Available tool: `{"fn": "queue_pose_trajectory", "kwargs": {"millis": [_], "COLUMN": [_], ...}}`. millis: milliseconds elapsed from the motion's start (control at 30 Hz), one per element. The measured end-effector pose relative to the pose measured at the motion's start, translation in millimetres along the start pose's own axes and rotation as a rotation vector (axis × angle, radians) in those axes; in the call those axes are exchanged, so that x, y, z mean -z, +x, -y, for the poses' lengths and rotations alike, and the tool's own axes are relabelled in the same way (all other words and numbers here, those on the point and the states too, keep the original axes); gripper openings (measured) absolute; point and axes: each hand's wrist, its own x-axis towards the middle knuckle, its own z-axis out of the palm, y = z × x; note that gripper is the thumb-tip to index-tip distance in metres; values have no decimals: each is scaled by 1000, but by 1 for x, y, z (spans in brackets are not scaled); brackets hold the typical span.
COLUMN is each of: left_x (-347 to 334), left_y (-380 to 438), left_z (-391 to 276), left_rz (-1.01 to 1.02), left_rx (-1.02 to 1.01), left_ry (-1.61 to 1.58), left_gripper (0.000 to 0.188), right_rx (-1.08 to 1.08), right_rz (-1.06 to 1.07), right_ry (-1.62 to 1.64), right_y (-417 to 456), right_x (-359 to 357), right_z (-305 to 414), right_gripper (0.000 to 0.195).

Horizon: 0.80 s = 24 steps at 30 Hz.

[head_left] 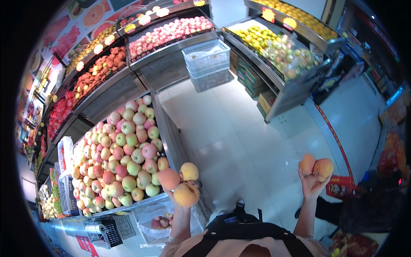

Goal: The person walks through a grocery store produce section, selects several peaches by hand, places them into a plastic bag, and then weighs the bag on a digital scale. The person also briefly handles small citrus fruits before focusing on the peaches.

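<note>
My left hand holds several orange-yellow fruits that look like peaches. One reddish peach sits at the left, a yellow peach at the top, and a larger peach lies over the palm and hides part of the hand. These fruits are beside the front right corner of a bin heaped with red-green apples. Away to the right, over the floor, my right hand is raised with two more peaches, a left one and a right one, resting on its fingers.
Stacked white plastic crates stand on the tiled floor by the rear stand. A stand of yellow citrus and bagged fruit has a low corner panel. A person in dark clothes is at right, near a red bag.
</note>
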Motion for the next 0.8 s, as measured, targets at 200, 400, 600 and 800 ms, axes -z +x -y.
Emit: {"fn": "queue_pose_trajectory", "kwargs": {"millis": [200, 400, 600, 800], "left_x": [-6, -27, -85, -135], "left_y": [48, 131, 264, 404], "left_z": [-6, -45, -112, -175], "left_rz": [-80, -236, -204, 28], "left_rx": [-240, -456, -478, -503], "left_ry": [223, 225, 61, 42], "left_gripper": [78, 72, 65, 65], "right_rx": [-105, -161, 4, 234], "right_rz": [130, 177, 206, 279], "right_ry": [-59, -37, -40, -117], "right_y": [123, 245, 360, 468], "right_x": [-29, -109, -204, -274], "right_z": [-63, -134, -194, -258], "right_gripper": [67, 65, 70, 78]}}
